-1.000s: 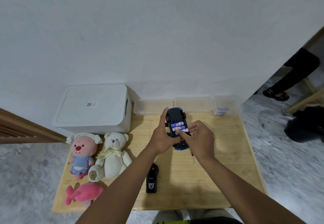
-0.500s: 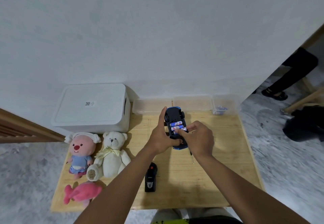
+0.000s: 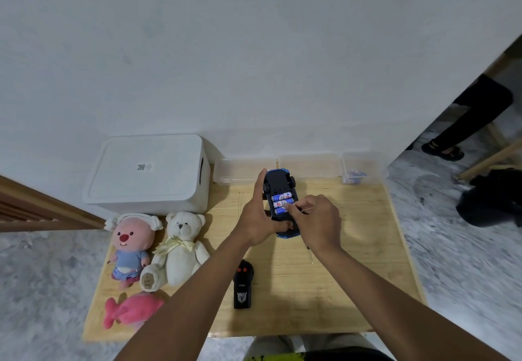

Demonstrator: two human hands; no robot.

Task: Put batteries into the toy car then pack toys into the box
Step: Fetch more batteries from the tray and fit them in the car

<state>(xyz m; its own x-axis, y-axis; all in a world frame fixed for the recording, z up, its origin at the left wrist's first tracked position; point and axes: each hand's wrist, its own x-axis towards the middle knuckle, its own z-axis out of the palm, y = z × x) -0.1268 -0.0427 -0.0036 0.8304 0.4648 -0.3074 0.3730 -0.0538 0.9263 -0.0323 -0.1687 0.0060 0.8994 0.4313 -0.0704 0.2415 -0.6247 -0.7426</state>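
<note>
Car [image 3: 278, 185] lies belly-up over the desk [image 3: 356, 276], gripped by the left hand [image 3: 258, 219]. Curled fingers of the right hand [image 3: 317, 222] pinch the nearest of three batteries [image 3: 281, 203] in its bay. Box [image 3: 147, 174] stands closed, far left.

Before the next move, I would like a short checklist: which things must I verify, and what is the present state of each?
1. Toy car held underside up by the left hand: ok.
2. Three blue batteries lying in the compartment: ok.
3. All fully seated: cannot tell; the right hand partly covers the nearest one with its fingertips.
4. Battery cover within reach: cannot tell; none visible.
5. White box open for packing: not ok; its lid is on.
6. Teddy bear, pink doll, pink fish and remote control waiting on the table: ok.
</note>
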